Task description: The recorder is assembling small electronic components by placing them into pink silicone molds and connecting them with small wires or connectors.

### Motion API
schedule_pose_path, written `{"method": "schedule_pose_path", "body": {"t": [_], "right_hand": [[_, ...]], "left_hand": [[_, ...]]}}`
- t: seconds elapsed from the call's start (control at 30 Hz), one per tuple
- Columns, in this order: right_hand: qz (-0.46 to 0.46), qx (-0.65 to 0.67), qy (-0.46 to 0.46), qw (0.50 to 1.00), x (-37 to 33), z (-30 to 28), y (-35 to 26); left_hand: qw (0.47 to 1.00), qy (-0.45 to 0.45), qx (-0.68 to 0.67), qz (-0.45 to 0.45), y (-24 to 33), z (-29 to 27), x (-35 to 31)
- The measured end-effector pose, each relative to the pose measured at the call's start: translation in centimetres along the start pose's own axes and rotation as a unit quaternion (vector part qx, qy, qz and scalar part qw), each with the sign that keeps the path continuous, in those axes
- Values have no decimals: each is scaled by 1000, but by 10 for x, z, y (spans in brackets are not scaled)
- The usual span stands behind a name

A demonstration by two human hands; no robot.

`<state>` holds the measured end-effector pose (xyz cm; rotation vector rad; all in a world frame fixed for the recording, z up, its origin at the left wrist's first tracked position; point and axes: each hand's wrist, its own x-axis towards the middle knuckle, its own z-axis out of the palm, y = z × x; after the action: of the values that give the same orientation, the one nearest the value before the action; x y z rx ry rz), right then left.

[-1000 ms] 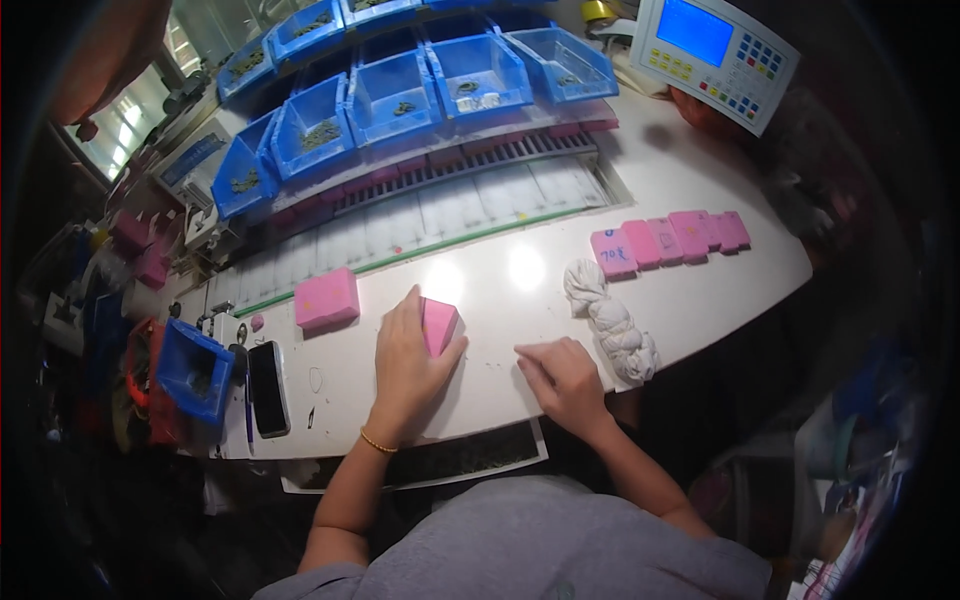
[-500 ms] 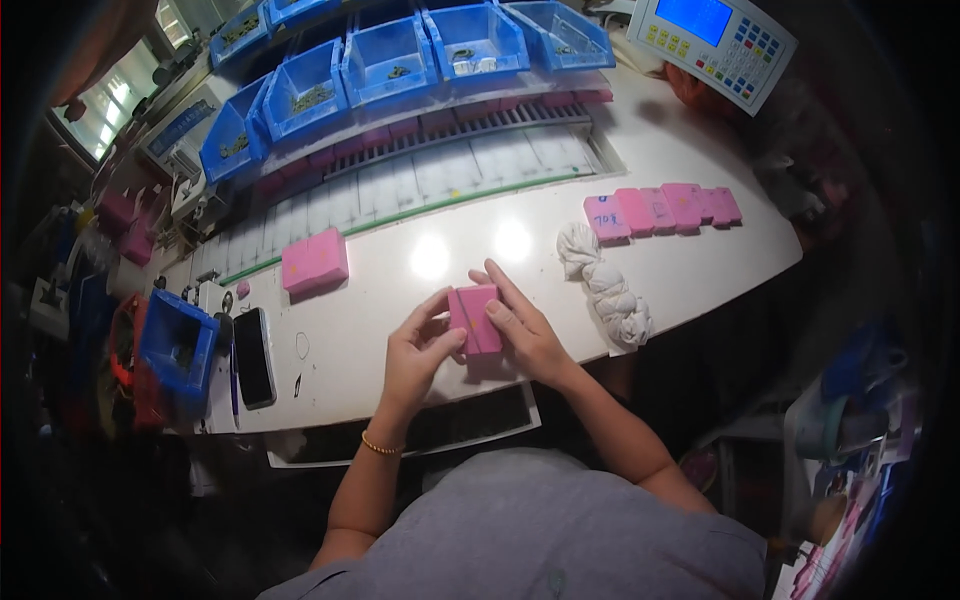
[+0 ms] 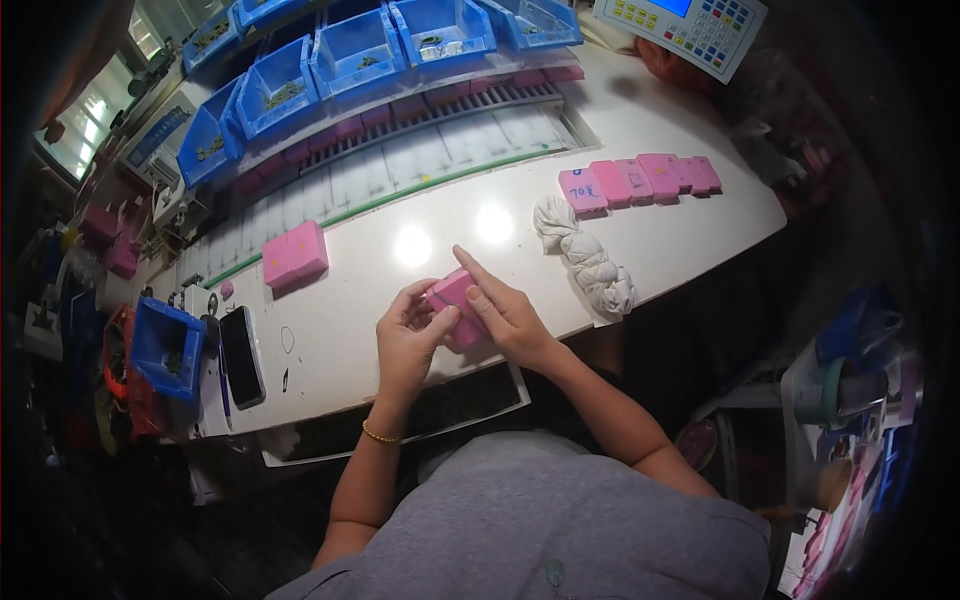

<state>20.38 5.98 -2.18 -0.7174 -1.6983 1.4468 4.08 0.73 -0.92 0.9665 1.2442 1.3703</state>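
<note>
Between my two hands, over the near edge of the white table, is a pink block with a dark band across its top. My left hand grips its left side, thumb on the near face and fingers curled behind. On the other side my right hand holds it with the thumb on top, while the index finger stretches out past the far edge. The fingers cover much of the block. To the left on the table sit two similar pink blocks, pressed side by side.
At right, a row of pink blocks lies beside a knotted white cloth. Blue bins with small pieces stand at the back. A phone, a loose band and a blue bin are at left. A keypad device stands far right.
The pink block has tilted and turned in my hands, its far end swinging left. Both hands still hold it. The whole view has shifted slightly, with the table's contents appearing farther left.
</note>
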Motion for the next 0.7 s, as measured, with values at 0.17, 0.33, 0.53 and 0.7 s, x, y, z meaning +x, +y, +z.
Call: {"method": "schedule_pose_path", "body": {"t": [0.17, 0.33, 0.53, 0.7], "right_hand": [[-15, -156, 9, 988, -9, 8, -11], [-238, -375, 187, 876, -16, 16, -4], [-80, -167, 65, 981, -18, 6, -22], [117, 245, -16, 962, -15, -14, -34]], "left_hand": [[997, 74, 11, -2, -3, 7, 1], [989, 125, 60, 60, -6, 19, 2], [959, 133, 180, 174, -4, 14, 0], [932, 36, 299, 201, 17, 3, -3]]}}
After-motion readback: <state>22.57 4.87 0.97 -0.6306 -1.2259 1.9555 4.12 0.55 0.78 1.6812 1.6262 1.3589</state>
